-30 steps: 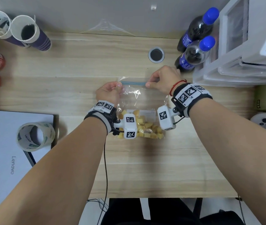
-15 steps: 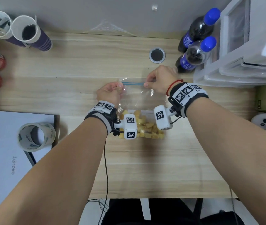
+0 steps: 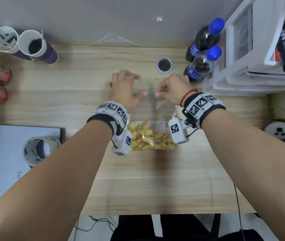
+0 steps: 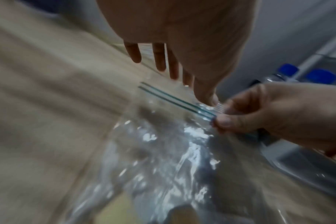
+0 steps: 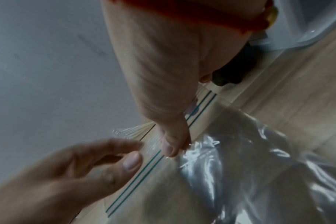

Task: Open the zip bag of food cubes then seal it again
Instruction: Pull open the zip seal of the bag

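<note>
Zip bag [image 3: 153,110] lies flat on the wooden desk [image 3: 79,94] in front of me, yellow food cubes [image 3: 151,139] bunched at its near end, partly hidden behind both wrist cameras. Clear film is hard to trace in the head view; its far edge almost vanishes against the wood.

My right hand [image 3: 173,90] pinches the zip strip [image 4: 175,99] near the middle of the bag mouth, thumb on top, fingers curled. Right wrist view: my thumb [image 5: 173,142] presses on the two teal lines; the fingers underneath are hidden by my palm.

My left hand [image 3: 123,89] is spread, fingers straight, holding nothing. Its thumb tip sits at or just beside the strip; can't tell if it touches. In the left wrist view its fingers [image 4: 159,57] point out past the far edge of the bag; picture is motion-blurred.

Whether the seal is closed: can't tell. Lines run parallel and close together, but blur and glare hide the gap.

Around: two cola bottles [image 3: 202,65] far right, partly behind my right hand; plastic drawers [image 3: 252,63] cut off at the frame edge; paper cups [image 3: 34,47] far left; tape roll [image 3: 39,151] on a laptop [image 3: 2,146], which is cut off at the left.
</note>
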Demonstrator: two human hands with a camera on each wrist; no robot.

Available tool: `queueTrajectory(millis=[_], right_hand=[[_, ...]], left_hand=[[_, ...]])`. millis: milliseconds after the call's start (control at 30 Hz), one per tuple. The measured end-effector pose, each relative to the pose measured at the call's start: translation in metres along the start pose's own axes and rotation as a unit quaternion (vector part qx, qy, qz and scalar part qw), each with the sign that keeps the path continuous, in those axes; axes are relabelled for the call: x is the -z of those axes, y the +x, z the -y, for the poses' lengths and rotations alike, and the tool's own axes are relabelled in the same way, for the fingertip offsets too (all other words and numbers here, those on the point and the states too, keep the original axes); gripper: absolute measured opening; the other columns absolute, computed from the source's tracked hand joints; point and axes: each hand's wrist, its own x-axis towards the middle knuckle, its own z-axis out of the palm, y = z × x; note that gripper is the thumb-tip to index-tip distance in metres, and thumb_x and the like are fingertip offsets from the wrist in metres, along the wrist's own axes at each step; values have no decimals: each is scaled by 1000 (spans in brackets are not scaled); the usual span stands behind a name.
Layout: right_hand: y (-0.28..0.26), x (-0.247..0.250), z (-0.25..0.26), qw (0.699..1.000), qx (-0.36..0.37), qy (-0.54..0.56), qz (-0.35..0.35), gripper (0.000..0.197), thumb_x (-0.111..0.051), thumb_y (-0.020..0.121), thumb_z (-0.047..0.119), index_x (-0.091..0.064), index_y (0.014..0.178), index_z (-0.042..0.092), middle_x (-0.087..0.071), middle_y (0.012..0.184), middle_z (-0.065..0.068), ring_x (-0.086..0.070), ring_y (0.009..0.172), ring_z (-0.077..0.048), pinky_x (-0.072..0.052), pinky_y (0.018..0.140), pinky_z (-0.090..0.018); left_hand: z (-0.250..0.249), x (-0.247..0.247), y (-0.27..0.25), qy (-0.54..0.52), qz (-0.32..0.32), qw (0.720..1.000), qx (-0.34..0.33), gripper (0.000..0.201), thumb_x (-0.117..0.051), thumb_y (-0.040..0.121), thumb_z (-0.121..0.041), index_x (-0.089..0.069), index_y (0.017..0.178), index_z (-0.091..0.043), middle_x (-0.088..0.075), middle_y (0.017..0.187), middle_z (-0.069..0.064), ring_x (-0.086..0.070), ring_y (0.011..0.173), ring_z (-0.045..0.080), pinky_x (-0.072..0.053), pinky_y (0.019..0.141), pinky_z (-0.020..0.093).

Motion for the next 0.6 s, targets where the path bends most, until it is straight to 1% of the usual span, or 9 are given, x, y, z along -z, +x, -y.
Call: queueTrajectory(millis=[67,167,267,300,367,433,467,533,600], right_hand=[[0,0,3,1000,8,-2,-9,19,-71,81,47,-75,83,28,-54,65,16,-47,87,-12,-31,97,-40],[-1,-1,1,1000,18,-17,-14,20,-70,82,47,-75,83,28,-54,65,14,-46,87,-13,-32,95,-41],[-2,-2,-3,1000,12,-13,-16,15,-70,83,43,-74,87,30,-58,74,12,-43,87,-12,-31,95,-40],[-1,-3,-4,1000,11,-13,-16,15,-70,83,43,-74,87,30,-59,77,11,-43,87,-12,-31,94,-40],[-1,-6,-4,1000,9,-17,-21,16,-69,84,44,-74,86,28,-58,78,10,-43,87,-13,-31,93,-40],[0,-8,-3,999,8,-20,-23,19,-67,84,44,-74,86,26,-59,78,7,-43,87,-14,-30,92,-39],[0,-8,-3,999,7,-21,-23,19,-67,85,44,-74,86,26,-60,79,6,-44,88,-15,-30,92,-39],[0,-7,-5,1000,6,-19,-18,18,-67,84,43,-74,87,27,-63,82,7,-47,91,-16,-30,93,-39],[-1,-6,-7,1000,3,-10,-12,15,-69,84,42,-75,89,30,-67,86,8,-52,96,-16,-29,94,-39]], left_hand=[[-18,3,12,67,71,993,-63,32,-62,86,-59,-67,109,-37,-60,121,-7,-43,122,21,-28,92,42],[-24,-3,25,79,125,987,-65,14,-60,90,-52,-68,89,-40,-65,98,-7,-47,112,25,-18,83,37],[-25,-6,25,95,132,984,-70,16,-60,93,-45,-70,89,-34,-53,76,-13,-48,100,22,-19,84,37],[-27,-6,24,101,130,984,-74,16,-59,95,-41,-71,91,-31,-51,74,-13,-46,93,20,-22,86,37],[-32,-7,23,114,122,983,-81,16,-58,96,-36,-71,94,-28,-59,84,-7,-45,88,19,-27,92,37],[-34,-9,22,132,114,981,-86,15,-55,98,-34,-69,97,-28,-66,100,2,-52,97,23,-30,96,35],[-34,-10,22,134,110,981,-89,16,-54,98,-33,-69,100,-27,-67,105,5,-54,104,24,-31,97,35],[-35,-10,20,125,104,983,-88,19,-53,99,-33,-69,105,-25,-69,107,5,-55,110,24,-31,100,35],[-33,-8,17,108,93,986,-84,22,-54,99,-38,-71,107,-26,-68,106,4,-55,110,23,-31,99,36]])
